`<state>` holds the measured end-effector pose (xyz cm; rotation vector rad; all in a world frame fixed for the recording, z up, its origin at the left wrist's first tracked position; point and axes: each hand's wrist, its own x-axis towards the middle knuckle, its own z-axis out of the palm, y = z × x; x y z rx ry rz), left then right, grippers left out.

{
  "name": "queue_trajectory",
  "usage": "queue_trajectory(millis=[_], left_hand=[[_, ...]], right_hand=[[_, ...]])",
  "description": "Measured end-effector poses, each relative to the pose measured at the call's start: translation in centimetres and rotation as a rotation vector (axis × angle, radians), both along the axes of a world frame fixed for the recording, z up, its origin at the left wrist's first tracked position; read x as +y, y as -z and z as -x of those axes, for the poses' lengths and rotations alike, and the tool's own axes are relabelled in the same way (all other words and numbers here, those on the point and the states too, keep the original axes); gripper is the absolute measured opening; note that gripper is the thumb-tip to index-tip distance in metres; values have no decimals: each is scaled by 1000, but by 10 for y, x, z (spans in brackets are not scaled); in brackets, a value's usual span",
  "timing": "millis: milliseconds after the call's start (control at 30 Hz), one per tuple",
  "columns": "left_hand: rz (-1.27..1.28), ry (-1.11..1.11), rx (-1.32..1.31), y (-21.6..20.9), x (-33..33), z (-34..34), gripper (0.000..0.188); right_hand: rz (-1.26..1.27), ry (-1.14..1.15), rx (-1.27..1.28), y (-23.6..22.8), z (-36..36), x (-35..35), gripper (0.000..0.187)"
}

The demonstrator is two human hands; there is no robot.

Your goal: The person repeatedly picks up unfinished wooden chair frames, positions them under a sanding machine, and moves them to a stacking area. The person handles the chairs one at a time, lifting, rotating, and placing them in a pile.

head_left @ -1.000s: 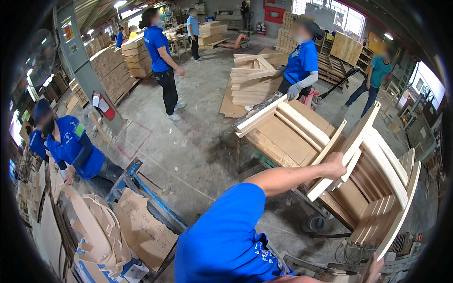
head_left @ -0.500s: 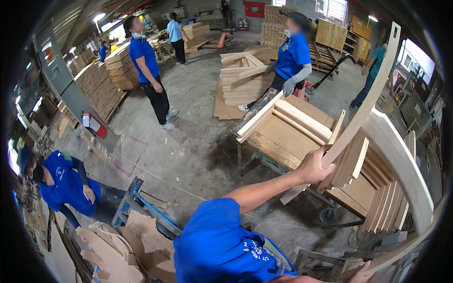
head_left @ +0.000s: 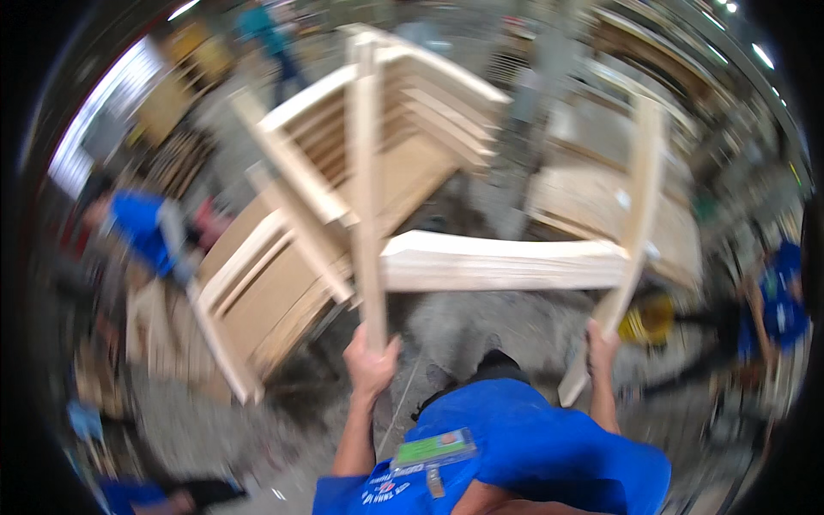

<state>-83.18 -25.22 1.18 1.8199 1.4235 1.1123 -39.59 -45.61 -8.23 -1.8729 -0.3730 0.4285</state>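
An H-shaped wooden furniture frame (head_left: pixel 506 263) is held up in front of me, its two long pale posts joined by one broad crosspiece. My left hand (head_left: pixel 371 356) is closed around the lower part of the left post. On the right post, which is curved, my right hand (head_left: pixel 602 348) grips below the crosspiece. Behind the left post lie stacked wooden slats (head_left: pixel 446 120) and another joined wooden frame (head_left: pixel 249 266) on a cardboard-covered table (head_left: pixel 300 330). The picture is smeared by motion, so fine details of the joints are lost.
At the left, a co-worker in blue (head_left: pixel 142 225) stands by the table. Another person in blue (head_left: pixel 783 300) is at the far right, near a yellow bucket (head_left: pixel 648 320). Flat panels (head_left: pixel 584 202) lie beyond the right post. A person in teal (head_left: pixel 262 34) is further off.
My view has swung to the right. The wooden frame, earlier at the right edge, now stands across the middle before me, with both hands still holding it.
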Motion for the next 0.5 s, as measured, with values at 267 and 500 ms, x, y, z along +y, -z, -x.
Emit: queue_trajectory(millis=[267,500], left_hand=[[229,273,-33,18,-24,-82,27],[235,306,54,33,-54,-197,27]], right_hand=[[-25,272,3,9,-7,-106,28],[153,304,54,12,-100,-164,27]])
